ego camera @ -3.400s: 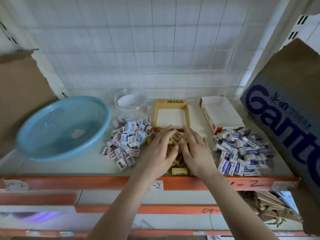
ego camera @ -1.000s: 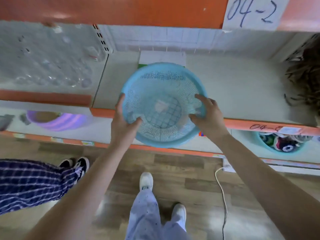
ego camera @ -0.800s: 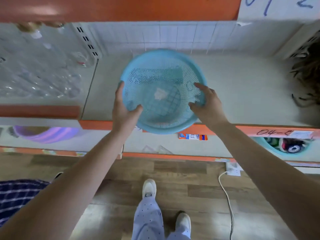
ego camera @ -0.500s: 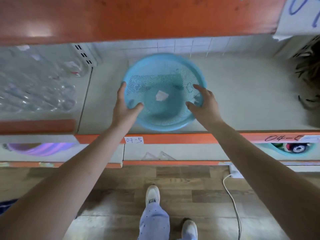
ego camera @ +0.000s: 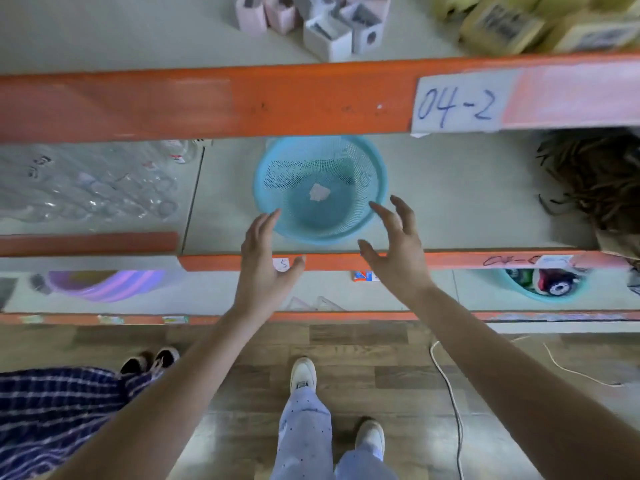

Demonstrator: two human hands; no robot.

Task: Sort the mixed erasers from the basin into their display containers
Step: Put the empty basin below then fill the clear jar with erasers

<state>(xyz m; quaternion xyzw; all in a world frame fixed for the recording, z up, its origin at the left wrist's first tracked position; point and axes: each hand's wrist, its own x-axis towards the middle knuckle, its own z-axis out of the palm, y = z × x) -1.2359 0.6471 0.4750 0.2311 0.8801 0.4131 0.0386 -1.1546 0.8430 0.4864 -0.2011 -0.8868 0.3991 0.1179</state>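
The blue mesh basin [ego camera: 320, 220] sits on the middle shelf, holding only a small white scrap of paper. My left hand [ego camera: 265, 268] hovers at its front left, fingers spread and holding nothing. My right hand [ego camera: 394, 252] hovers at its front right, also with spread fingers, clear of the rim. On the upper shelf, pink-and-white erasers [ego camera: 325, 24] and yellow erasers [ego camera: 519, 26] lie in piles at the top edge of the view.
An orange shelf beam [ego camera: 207, 102] with a label reading 04-2 crosses above the basin. Clear plastic packs [ego camera: 86, 185] lie left, a dark bundle [ego camera: 595, 178] right. Another person's plaid-clad leg [ego camera: 52, 417] stands at lower left; a white cable [ego camera: 450, 393] trails on the floor.
Both hands set the basin on the middle shelf, let go and drew back toward me. The view has tilted up, showing the upper shelf with the erasers.
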